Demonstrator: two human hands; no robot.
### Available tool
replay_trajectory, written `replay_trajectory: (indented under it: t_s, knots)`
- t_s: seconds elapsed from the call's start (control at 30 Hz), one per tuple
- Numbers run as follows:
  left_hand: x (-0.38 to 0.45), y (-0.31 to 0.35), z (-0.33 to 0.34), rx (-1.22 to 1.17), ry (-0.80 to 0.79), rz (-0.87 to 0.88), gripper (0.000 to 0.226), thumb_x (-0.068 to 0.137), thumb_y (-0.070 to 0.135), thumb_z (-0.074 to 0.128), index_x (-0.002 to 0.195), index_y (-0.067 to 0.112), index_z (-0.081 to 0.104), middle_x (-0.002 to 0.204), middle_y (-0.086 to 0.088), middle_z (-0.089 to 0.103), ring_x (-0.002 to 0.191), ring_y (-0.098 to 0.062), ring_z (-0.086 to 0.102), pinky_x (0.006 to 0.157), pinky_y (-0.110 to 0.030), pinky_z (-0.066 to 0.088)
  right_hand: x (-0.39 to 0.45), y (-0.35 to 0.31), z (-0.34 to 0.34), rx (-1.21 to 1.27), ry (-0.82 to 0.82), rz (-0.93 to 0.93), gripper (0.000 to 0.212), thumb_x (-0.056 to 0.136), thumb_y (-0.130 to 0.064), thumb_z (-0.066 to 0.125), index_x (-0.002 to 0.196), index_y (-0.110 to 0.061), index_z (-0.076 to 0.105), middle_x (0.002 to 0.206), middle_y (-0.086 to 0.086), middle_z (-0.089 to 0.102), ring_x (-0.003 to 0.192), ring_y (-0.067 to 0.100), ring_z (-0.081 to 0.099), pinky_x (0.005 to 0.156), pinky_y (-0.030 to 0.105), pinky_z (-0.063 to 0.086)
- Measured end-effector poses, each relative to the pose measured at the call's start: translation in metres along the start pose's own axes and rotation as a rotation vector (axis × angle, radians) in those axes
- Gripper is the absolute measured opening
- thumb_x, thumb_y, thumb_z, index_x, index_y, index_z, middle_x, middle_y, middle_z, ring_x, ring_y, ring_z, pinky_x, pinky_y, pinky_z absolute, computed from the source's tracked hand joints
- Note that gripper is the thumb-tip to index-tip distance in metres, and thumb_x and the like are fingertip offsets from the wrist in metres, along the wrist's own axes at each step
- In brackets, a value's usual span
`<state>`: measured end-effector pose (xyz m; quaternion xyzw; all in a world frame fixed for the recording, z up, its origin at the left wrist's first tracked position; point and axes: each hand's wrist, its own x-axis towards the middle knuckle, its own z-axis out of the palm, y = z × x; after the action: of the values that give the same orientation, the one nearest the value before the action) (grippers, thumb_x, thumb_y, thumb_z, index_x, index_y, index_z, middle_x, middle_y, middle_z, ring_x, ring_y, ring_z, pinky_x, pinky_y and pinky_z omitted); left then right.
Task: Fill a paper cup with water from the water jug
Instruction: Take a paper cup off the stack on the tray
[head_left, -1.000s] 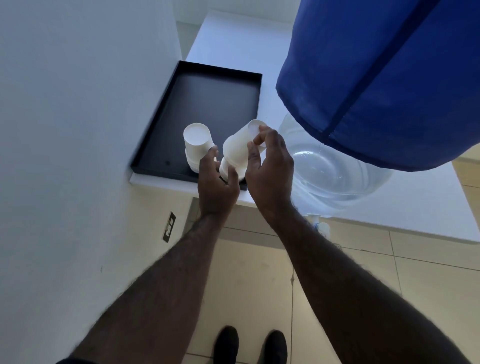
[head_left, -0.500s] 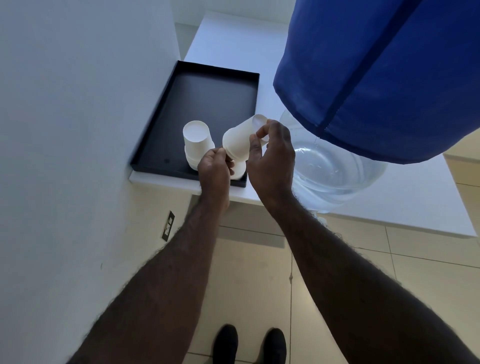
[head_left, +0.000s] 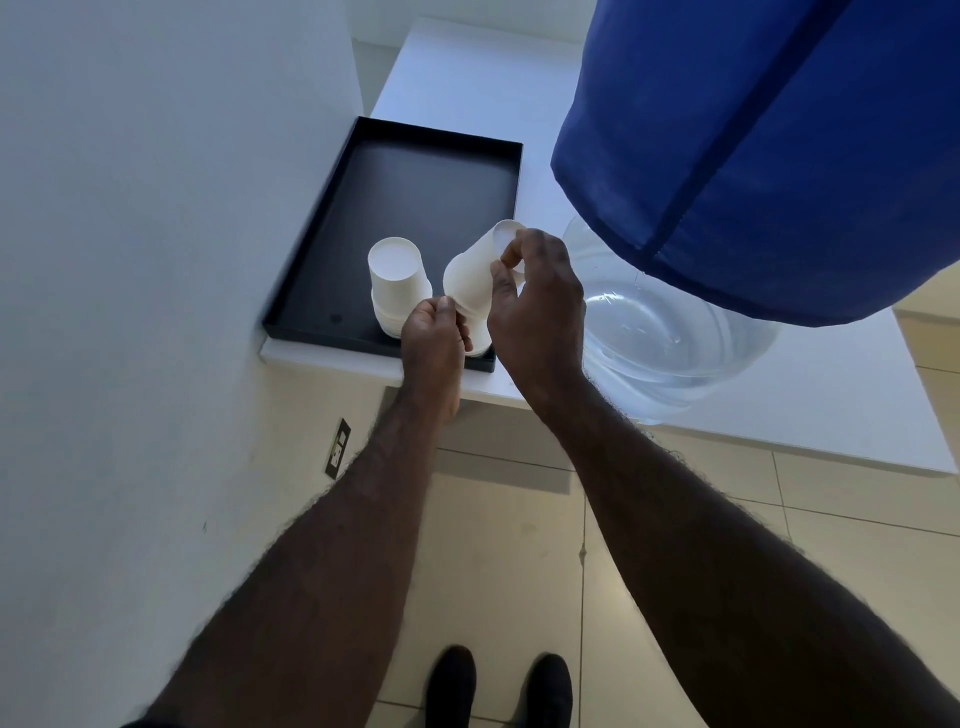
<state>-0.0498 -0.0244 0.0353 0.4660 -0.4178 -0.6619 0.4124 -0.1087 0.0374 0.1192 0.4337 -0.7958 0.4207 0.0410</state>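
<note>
A stack of upside-down white paper cups (head_left: 470, 283) tilts over the front of a black tray (head_left: 415, 197). My right hand (head_left: 535, 306) pinches the top cup near its base. My left hand (head_left: 434, 338) grips the lower rims of the same stack. A second stack of upside-down cups (head_left: 397, 283) stands just to the left in the tray. The water jug (head_left: 670, 343), clear with water inside and wrapped above in a blue cloth cover (head_left: 769, 156), stands on the white counter at the right of my hands.
The white counter (head_left: 831, 415) ends in a front edge just under my wrists. A white wall (head_left: 156, 260) runs close along the left, with a socket low down (head_left: 338, 456). Tiled floor and my two shoes lie below.
My left hand has slid down from the side of the tilted stack to its lower rims. My right hand has lifted the top cup slightly up and away.
</note>
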Motion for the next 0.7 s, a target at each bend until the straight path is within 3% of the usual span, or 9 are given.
replay_trajectory:
  t_s: [0.23, 0.37, 0.5, 0.57, 0.63, 0.7]
  knots:
    - [0.004, -0.01, -0.004, 0.099, 0.094, -0.015, 0.029, 0.101, 0.016, 0.04, 0.074, 0.014, 0.052, 0.061, 0.0, 0.05, 0.044, -0.006, 0.044, 0.05, -0.025, 0.041, 0.012, -0.011, -0.012, 0.006, 0.037, -0.031, 0.013, 0.092, -0.012, 0.061, 0.1, -0.002, 0.057, 0.108, 0.012, 0.064, 0.095, 0.024, 0.062, 0.082, 0.026, 0.046]
    - [0.005, -0.011, -0.001, 0.154, 0.138, -0.018, 0.025, 0.097, 0.016, 0.044, 0.076, 0.01, 0.056, 0.061, -0.002, 0.055, 0.051, -0.015, 0.049, 0.053, -0.027, 0.044, 0.007, -0.007, -0.007, -0.054, -0.065, -0.077, 0.012, 0.093, -0.011, 0.06, 0.101, -0.002, 0.058, 0.114, 0.013, 0.063, 0.1, 0.028, 0.062, 0.086, 0.034, 0.05]
    - [0.005, -0.01, -0.002, 0.255, 0.214, -0.038, 0.015, 0.092, 0.014, 0.051, 0.095, 0.007, 0.063, 0.086, -0.008, 0.067, 0.076, -0.024, 0.063, 0.06, -0.028, 0.056, 0.005, 0.002, -0.001, -0.11, -0.159, -0.062, 0.012, 0.094, -0.011, 0.058, 0.103, -0.002, 0.057, 0.118, 0.012, 0.063, 0.097, 0.032, 0.062, 0.082, 0.037, 0.052]
    - [0.003, -0.009, -0.005, 0.378, 0.213, 0.034, 0.025, 0.085, 0.008, 0.054, 0.109, 0.01, 0.062, 0.096, -0.006, 0.067, 0.088, -0.025, 0.064, 0.078, -0.031, 0.059, 0.003, 0.002, 0.001, -0.114, -0.168, -0.062, 0.013, 0.094, -0.011, 0.058, 0.104, -0.002, 0.058, 0.12, 0.012, 0.063, 0.096, 0.032, 0.063, 0.081, 0.033, 0.05]
    - [-0.001, -0.009, -0.006, 0.484, 0.137, 0.169, 0.041, 0.082, 0.006, 0.062, 0.122, 0.012, 0.058, 0.107, -0.007, 0.068, 0.093, -0.021, 0.063, 0.08, -0.022, 0.056, 0.003, 0.001, 0.0, -0.11, -0.153, -0.064, 0.015, 0.094, -0.013, 0.059, 0.105, -0.003, 0.058, 0.12, 0.011, 0.064, 0.096, 0.03, 0.064, 0.082, 0.032, 0.05]
    - [-0.003, -0.012, -0.006, 0.542, 0.056, 0.255, 0.053, 0.08, 0.012, 0.073, 0.129, 0.013, 0.054, 0.119, -0.011, 0.065, 0.103, -0.025, 0.064, 0.088, -0.031, 0.057, 0.004, -0.002, -0.004, -0.103, -0.127, -0.066, 0.017, 0.093, -0.014, 0.06, 0.106, -0.004, 0.059, 0.12, 0.011, 0.065, 0.099, 0.029, 0.064, 0.086, 0.035, 0.053]
